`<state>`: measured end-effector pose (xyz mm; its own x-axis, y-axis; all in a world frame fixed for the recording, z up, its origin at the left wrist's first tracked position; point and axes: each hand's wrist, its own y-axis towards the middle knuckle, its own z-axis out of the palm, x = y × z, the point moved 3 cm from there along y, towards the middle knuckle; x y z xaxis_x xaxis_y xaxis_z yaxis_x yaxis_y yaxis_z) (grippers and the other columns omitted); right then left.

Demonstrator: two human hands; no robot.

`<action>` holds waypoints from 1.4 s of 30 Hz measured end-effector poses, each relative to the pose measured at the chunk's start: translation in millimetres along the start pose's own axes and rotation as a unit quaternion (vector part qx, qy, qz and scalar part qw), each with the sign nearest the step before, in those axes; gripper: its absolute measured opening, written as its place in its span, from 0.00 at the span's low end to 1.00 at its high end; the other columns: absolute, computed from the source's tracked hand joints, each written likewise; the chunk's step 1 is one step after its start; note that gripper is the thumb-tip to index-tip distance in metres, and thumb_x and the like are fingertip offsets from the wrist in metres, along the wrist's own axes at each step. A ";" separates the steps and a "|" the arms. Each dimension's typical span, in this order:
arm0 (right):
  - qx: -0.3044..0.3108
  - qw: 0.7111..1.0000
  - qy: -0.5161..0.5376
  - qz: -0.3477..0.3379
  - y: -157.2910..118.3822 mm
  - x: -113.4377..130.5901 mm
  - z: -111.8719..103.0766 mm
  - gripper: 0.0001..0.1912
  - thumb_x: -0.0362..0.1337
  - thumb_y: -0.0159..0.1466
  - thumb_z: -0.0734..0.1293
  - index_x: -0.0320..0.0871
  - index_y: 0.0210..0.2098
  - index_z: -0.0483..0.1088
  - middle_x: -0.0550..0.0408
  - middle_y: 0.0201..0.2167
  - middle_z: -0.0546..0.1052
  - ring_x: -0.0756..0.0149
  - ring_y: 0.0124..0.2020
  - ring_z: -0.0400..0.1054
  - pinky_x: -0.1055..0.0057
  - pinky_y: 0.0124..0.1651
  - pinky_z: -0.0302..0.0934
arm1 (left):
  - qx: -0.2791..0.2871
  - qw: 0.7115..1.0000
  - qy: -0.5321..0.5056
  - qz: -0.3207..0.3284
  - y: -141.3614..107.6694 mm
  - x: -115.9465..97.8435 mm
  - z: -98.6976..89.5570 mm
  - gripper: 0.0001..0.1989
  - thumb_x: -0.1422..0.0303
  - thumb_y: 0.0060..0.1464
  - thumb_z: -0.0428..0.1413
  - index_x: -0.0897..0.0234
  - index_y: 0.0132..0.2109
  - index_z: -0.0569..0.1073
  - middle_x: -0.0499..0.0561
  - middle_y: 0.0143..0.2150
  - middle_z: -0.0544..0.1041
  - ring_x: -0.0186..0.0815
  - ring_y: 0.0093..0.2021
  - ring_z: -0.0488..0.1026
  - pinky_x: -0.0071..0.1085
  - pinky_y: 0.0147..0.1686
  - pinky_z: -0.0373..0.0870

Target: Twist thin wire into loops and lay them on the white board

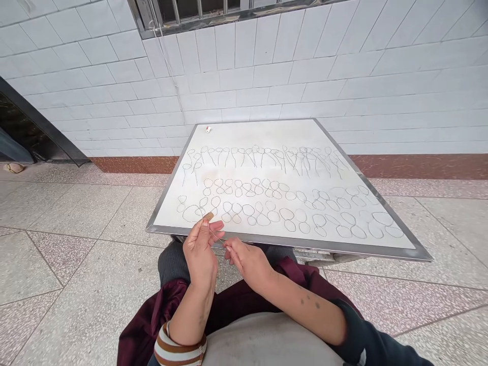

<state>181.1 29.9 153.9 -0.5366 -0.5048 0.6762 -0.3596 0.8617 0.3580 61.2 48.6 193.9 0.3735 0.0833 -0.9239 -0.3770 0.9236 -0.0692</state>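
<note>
My left hand [201, 249] is raised over the near edge of the table, thumb and forefinger pinching a thin wire [216, 235]. A brown wrap or strip shows at a fingertip; what it is I cannot make out. Lower and to the right, my right hand [246, 258] is closed on the other end of the wire, which runs between the two hands. Beyond my hands, several thin wire figure-eights [267, 216] lie in rows on the white tabletop [259, 133]. Farther back sits a row of small wire loops with long straight tails [255, 156].
The table has a grey metal rim [404, 239] and stands near a white tiled wall [247, 76]. A small white-and-red item [208, 129] sits at its back left corner. A barred window [198, 10] is above. At far left, a person's sandalled foot [14, 168] shows by a doorway.
</note>
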 end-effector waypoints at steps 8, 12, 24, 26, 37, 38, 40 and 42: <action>0.058 0.998 -0.002 0.029 -11.5 -2.2 9.7 0.11 0.35 0.72 0.50 0.44 0.41 0.62 0.57 0.27 0.76 0.68 0.24 0.71 0.71 0.29 0.60 | 0.021 1.000 0.019 -0.008 3.2 7.1 -3.4 0.16 0.60 0.55 0.58 0.68 0.44 0.77 0.53 0.33 0.79 0.34 0.33 0.76 0.26 0.28 0.70; 0.059 0.998 0.016 0.024 -16.7 -11.7 0.5 0.12 0.38 0.72 0.53 0.44 0.41 0.66 0.53 0.32 0.77 0.62 0.34 0.72 0.66 0.38 0.64 | 0.062 0.997 0.048 0.003 -0.4 9.1 -6.6 0.16 0.60 0.56 0.57 0.67 0.44 0.78 0.50 0.29 0.77 0.29 0.26 0.68 0.24 0.24 0.64; -0.073 0.967 0.231 0.073 31.0 2.7 -52.9 0.11 0.44 0.65 0.65 0.48 0.34 0.77 0.53 0.35 0.75 0.61 0.43 0.68 0.60 0.50 0.64 | 0.215 0.952 0.218 -0.001 -25.8 3.2 3.0 0.14 0.59 0.58 0.54 0.64 0.35 0.79 0.52 0.28 0.79 0.33 0.24 0.70 0.29 0.27 0.68; -0.074 0.965 0.235 0.085 29.0 1.0 -49.6 0.11 0.45 0.65 0.65 0.48 0.34 0.77 0.54 0.35 0.76 0.61 0.43 0.69 0.59 0.50 0.64 | 0.233 0.948 0.216 -0.011 -26.6 4.5 2.1 0.15 0.59 0.58 0.53 0.64 0.38 0.79 0.52 0.28 0.79 0.33 0.24 0.70 0.29 0.27 0.68; -0.082 0.919 0.356 0.149 18.8 4.0 -46.7 0.11 0.47 0.62 0.67 0.47 0.37 0.73 0.55 0.37 0.73 0.67 0.37 0.69 0.66 0.44 0.68 | 0.215 0.914 0.331 0.093 -38.5 2.1 -0.9 0.14 0.60 0.59 0.52 0.56 0.45 0.80 0.50 0.26 0.78 0.37 0.24 0.69 0.31 0.30 0.64; -0.091 0.920 0.349 0.152 18.4 4.3 -47.3 0.11 0.46 0.61 0.67 0.47 0.37 0.72 0.55 0.37 0.73 0.67 0.36 0.69 0.67 0.43 0.67 | 0.202 0.903 0.356 0.127 -38.5 2.1 -2.3 0.14 0.61 0.59 0.52 0.56 0.46 0.80 0.51 0.27 0.78 0.38 0.26 0.71 0.32 0.32 0.65; -0.088 0.922 0.341 0.162 18.1 5.6 -48.1 0.11 0.45 0.61 0.67 0.46 0.39 0.69 0.55 0.36 0.72 0.67 0.36 0.68 0.68 0.42 0.66 | 0.180 0.875 0.407 0.190 -37.8 3.1 -5.6 0.15 0.63 0.59 0.52 0.57 0.47 0.80 0.54 0.30 0.79 0.40 0.31 0.73 0.33 0.37 0.65; -0.058 0.931 0.318 0.169 18.5 8.6 -49.4 0.12 0.43 0.63 0.65 0.46 0.44 0.68 0.55 0.36 0.72 0.67 0.36 0.68 0.67 0.42 0.65 | 0.164 0.858 0.432 0.224 -35.7 5.3 -9.3 0.15 0.63 0.59 0.53 0.58 0.48 0.79 0.56 0.30 0.79 0.42 0.33 0.73 0.34 0.40 0.65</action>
<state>207.6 43.9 198.1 -0.0299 -0.1024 0.9943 -0.1478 0.9843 0.0970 68.8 12.6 188.0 -0.5675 0.2808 -0.7740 -0.0064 0.9385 0.3451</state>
